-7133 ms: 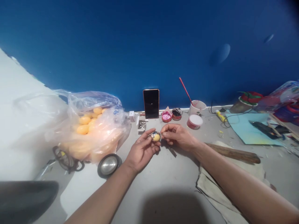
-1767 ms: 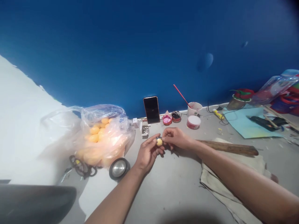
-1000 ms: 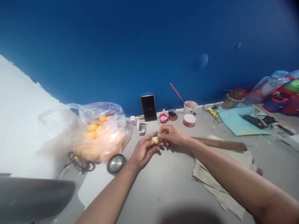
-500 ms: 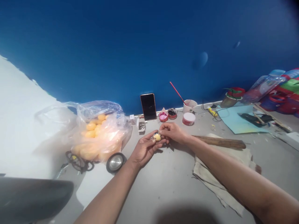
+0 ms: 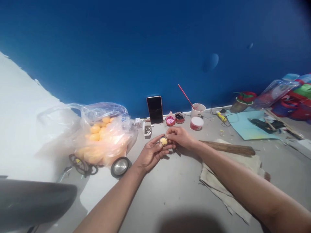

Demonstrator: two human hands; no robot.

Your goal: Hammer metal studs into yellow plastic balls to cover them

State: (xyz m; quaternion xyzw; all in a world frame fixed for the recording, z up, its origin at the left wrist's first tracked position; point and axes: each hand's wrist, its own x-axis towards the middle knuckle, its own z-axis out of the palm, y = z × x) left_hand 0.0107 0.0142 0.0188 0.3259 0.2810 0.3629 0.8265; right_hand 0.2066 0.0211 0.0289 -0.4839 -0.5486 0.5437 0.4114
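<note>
Over the middle of the table, my left hand (image 5: 151,154) grips a small round yellow piece (image 5: 164,141) with a dark, speckled rim, its yellow face turned up. My right hand (image 5: 179,137) is closed in a pinch at the upper right edge of this piece; whatever lies between its fingertips is too small to make out. Just beyond my left hand stands a little open box (image 5: 147,130) of shiny silvery bits. Behind my hands are a pink-filled small tub (image 5: 170,120) and another with dark bits (image 5: 179,117).
A phone (image 5: 155,110) leans against the blue wall. Left lies a plastic bag of yellow balls (image 5: 97,132) beside a round metal lid (image 5: 120,167). At right are a wooden stick (image 5: 229,148), a cloth (image 5: 213,176), a white cup (image 5: 198,110) with a red stick, and blue paper (image 5: 243,124).
Both hands stay at the round piece with almost the same hold. The whole view has shifted very slightly; nothing has been let go.
</note>
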